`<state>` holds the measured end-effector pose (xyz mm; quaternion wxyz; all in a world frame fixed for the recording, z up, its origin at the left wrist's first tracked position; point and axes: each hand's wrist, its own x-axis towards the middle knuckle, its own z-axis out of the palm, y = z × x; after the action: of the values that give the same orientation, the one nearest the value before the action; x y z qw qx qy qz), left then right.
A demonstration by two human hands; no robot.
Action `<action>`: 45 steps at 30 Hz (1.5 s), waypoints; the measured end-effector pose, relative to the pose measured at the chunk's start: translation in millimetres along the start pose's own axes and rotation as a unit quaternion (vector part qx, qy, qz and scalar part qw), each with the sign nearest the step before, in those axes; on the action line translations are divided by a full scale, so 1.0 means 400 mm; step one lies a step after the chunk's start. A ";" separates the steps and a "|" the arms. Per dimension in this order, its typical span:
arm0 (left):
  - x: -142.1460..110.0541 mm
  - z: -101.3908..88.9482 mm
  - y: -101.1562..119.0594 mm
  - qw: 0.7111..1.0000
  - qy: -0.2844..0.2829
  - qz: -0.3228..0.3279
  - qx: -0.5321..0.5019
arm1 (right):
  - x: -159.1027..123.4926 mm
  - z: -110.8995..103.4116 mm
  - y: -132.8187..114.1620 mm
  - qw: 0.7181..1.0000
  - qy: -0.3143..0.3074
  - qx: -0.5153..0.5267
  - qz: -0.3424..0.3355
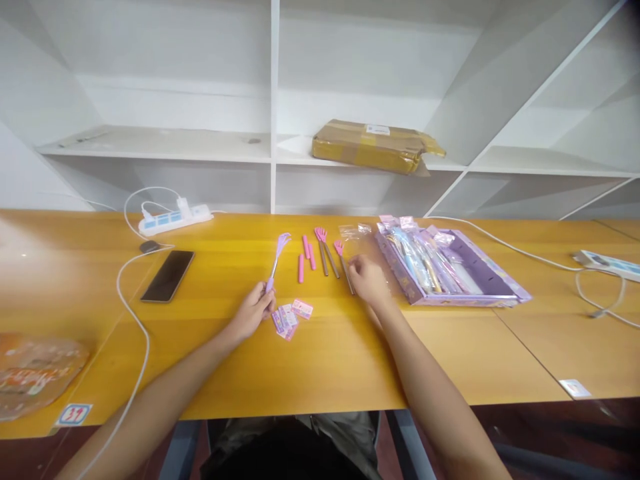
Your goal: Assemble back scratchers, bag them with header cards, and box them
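Observation:
My left hand (254, 310) is closed round the purple handle of a back scratcher (275, 263), whose metal rod and claw-shaped purple head point away from me. Small printed cards (286, 320) lie just right of that hand. My right hand (369, 279) rests on the table with curled fingers; what they hold, if anything, is hidden. Beside its fingertips lies a pink-headed back scratcher rod (345, 268). More pink-headed rods (327, 252) and several loose pink handles (301, 268) lie between my hands. Clear plastic bags (355, 231) lie beyond the right hand.
A purple display box (493, 267) with bagged items stands on the right. On the left are a phone (167, 276), a power strip (175, 219), a white cable and an orange-printed package (40, 373). A taped carton (373, 143) sits on the shelf; another power strip (610, 263) is far right.

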<state>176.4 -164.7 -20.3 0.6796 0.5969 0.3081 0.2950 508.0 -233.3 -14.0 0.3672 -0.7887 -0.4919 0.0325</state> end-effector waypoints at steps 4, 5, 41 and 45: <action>-0.011 0.007 0.017 1.000 -0.006 0.002 0.002 | -0.006 -0.014 -0.019 0.983 -0.063 -0.162 0.063; -0.013 0.006 0.023 1.000 -0.008 0.007 0.016 | -0.008 -0.015 -0.027 0.976 -0.079 -0.192 0.070; -0.017 0.009 0.033 0.994 -0.001 0.002 0.111 | 0.041 -0.097 0.091 0.931 -0.060 -0.321 0.162; -0.017 0.006 0.030 0.993 -0.007 -0.002 0.114 | 0.041 -0.098 0.091 0.933 -0.064 -0.318 0.158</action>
<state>173.6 -170.2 -7.7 0.6100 0.6720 0.3356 0.2524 559.9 -250.6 -2.7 0.0547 -0.9280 -0.3681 -0.0174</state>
